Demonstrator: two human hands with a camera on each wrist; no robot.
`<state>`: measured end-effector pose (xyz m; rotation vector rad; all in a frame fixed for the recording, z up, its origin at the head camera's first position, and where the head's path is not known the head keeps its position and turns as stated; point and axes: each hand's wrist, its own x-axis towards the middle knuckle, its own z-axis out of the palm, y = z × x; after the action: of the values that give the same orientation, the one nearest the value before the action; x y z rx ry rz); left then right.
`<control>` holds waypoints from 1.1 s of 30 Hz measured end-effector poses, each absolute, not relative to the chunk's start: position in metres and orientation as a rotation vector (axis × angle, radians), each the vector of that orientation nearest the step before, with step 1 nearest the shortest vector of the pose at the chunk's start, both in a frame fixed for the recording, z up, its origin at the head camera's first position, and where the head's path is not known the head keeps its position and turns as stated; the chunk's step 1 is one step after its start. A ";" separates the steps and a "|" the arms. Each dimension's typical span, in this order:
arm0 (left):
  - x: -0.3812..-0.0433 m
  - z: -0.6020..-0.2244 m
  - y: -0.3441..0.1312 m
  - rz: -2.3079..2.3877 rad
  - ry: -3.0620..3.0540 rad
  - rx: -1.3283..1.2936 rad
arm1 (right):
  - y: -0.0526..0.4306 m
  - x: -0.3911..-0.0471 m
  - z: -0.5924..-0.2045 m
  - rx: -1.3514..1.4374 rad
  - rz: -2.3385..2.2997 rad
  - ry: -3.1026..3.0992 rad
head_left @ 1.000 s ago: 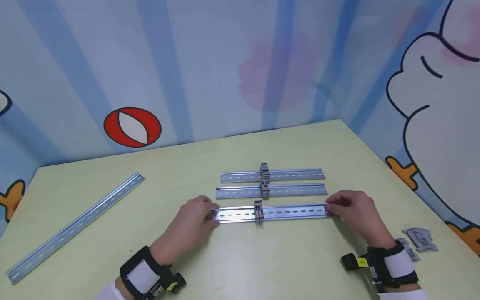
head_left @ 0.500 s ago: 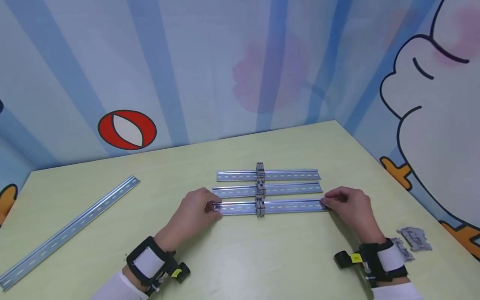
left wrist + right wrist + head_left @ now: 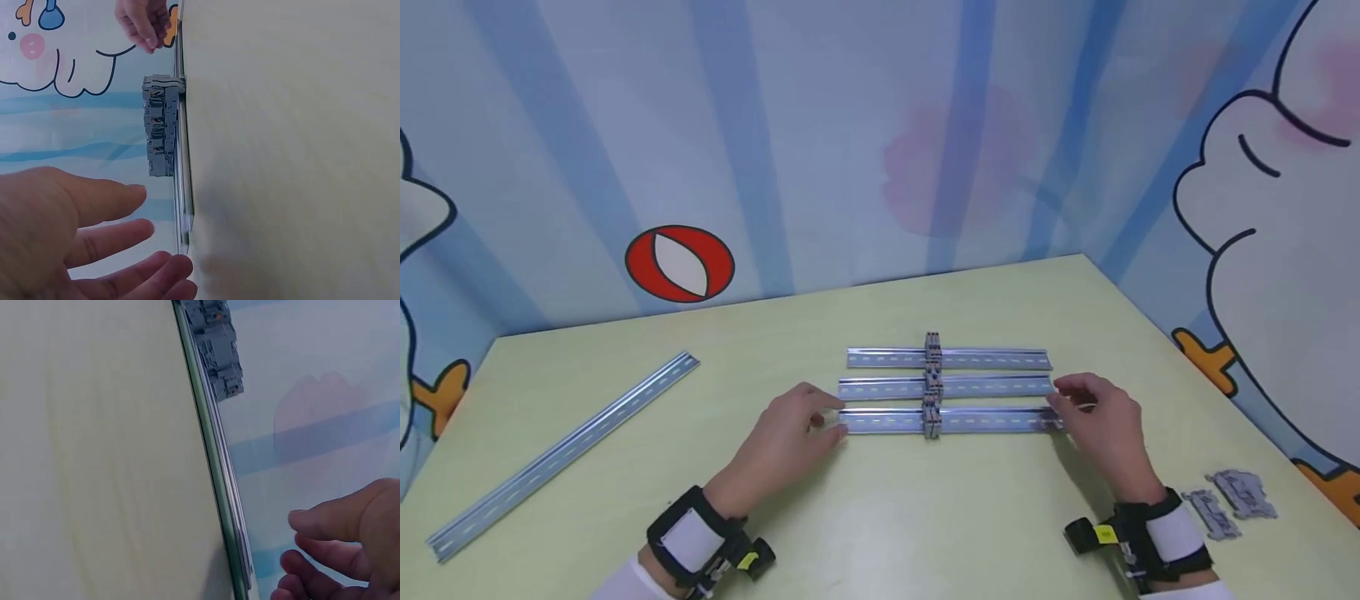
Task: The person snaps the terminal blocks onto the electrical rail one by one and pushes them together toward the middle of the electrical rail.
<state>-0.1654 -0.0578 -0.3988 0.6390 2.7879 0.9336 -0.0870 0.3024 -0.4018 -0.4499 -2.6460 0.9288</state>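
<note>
Three slotted metal DIN rails lie in parallel on the table, each bearing a small block of grey terminal blocks near its middle. My left hand [image 3: 792, 435] is at the left end of the nearest rail [image 3: 992, 421]; the left wrist view shows its thumb and fingers spread, with nothing between them. By that rail's right end is my right hand [image 3: 1103, 425], its fingers loosely bent and apart from the rail in the right wrist view. The nearest terminal blocks [image 3: 932, 417] line up with those on the middle rail [image 3: 880, 388] and the far rail [image 3: 887, 358].
A longer bare DIN rail [image 3: 565, 454] lies diagonally at the left of the table. Two grey flat pieces, one larger [image 3: 1242, 493] and one smaller [image 3: 1212, 514], lie to the right of my right wrist. Printed cartoon walls [image 3: 835, 167] stand behind the table.
The nearest rail, held at both ends, moved away from me toward the other two. Both hands have since let go of it and stay close to its ends.
</note>
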 end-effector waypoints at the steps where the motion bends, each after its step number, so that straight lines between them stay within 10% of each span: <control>1: -0.163 -0.397 -0.061 0.923 2.801 0.610 | 0.297 -0.089 -0.401 -0.408 0.929 -2.607; 23: -0.158 -0.395 -0.283 0.280 3.032 -0.530 | 0.102 -0.191 -0.390 0.334 1.387 -2.286; 33: -0.160 -0.410 -0.300 0.155 2.983 -0.223 | 0.041 -0.216 -0.409 0.328 1.537 -2.697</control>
<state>-0.1601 -0.2999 -0.4101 -0.2230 2.9834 0.1552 -0.2163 0.0413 -0.4089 0.3275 -2.6971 1.5367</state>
